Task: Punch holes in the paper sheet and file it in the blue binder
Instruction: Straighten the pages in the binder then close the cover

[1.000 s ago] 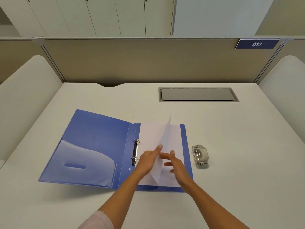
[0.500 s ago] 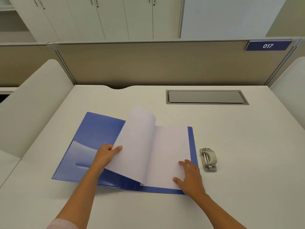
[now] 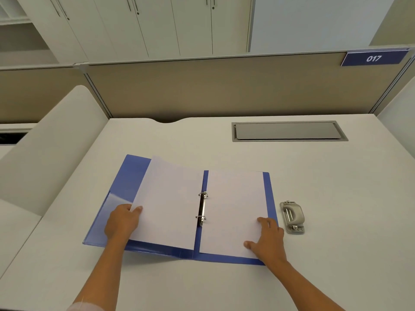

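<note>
Paper sheet (image 3: 170,203) pinched by left hand (image 3: 121,222), right hand (image 3: 268,240) flat on binder (image 3: 270,196)

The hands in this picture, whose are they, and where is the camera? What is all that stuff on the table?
The camera sits on a person's head and looks down, so you see that person's own two hands. On the white desk lies an open blue binder with metal rings in the middle. One white sheet lies on each side of the rings. The left hand pinches the outer edge of the left sheet, thumb on top. The right hand rests flat on the right sheet. Beside the binder, on the right, sits a small grey hole punch, which nobody is touching. The grey panel further back is a lid set into the desk.
</note>
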Tool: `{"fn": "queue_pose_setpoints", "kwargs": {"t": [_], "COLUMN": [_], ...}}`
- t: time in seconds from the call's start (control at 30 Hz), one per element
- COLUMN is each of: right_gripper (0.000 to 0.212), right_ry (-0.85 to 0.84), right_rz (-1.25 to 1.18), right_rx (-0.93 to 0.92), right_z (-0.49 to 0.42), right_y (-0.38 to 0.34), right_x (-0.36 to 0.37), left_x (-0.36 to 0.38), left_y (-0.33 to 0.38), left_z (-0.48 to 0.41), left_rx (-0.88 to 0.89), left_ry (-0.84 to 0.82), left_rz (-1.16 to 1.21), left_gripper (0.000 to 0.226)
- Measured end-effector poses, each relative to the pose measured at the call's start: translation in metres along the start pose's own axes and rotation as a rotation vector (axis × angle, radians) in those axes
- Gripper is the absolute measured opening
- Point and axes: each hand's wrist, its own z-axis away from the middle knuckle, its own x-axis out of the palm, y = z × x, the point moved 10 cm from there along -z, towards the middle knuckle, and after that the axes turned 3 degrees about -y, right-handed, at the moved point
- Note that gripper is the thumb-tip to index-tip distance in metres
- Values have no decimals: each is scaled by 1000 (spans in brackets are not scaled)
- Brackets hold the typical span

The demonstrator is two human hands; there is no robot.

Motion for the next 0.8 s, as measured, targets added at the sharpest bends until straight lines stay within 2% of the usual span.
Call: {"fn": "queue_pose_setpoints", "kwargs": {"t": [0.1,0.17,0.23,0.3,0.4,0.47,0.53,0.67,0.8], "right_gripper": [91,93,94,95,94,84,65,40,40], "right_ry": [2,-2,-6,-20,-37,-12,44,130,143], "right_rz": [-19,-18,-43,-80,-101,-147,-237,-379,-507], "right_rx": [11,18,23,23,20,5,-14,-1,46], "right_z": [0,0,0,-2,-2,-2,-2,1,1], "right_y": [1,2,3,4,6,8,11,18,30], "right_x": [0,0,0,1,2,0,-6,-21,-27], "left_x": [-9,-17,-17,0,59,107,152,217,241], "left_y": [8,20,41,73,120,142,158,174,183], "left_z": [10,18,33,54,99,134,170,222,235], "left_rx": [38,113,237,440,751,914,1045,1075,1066], "left_ry": [96,220,334,349,124,-57,-213,-549,-648], "left_rz": [-15,-18,-77,-68,-1,2,-67,-274,-442], "left_gripper": [35,32,37,35,23,17,29,53,66]}}
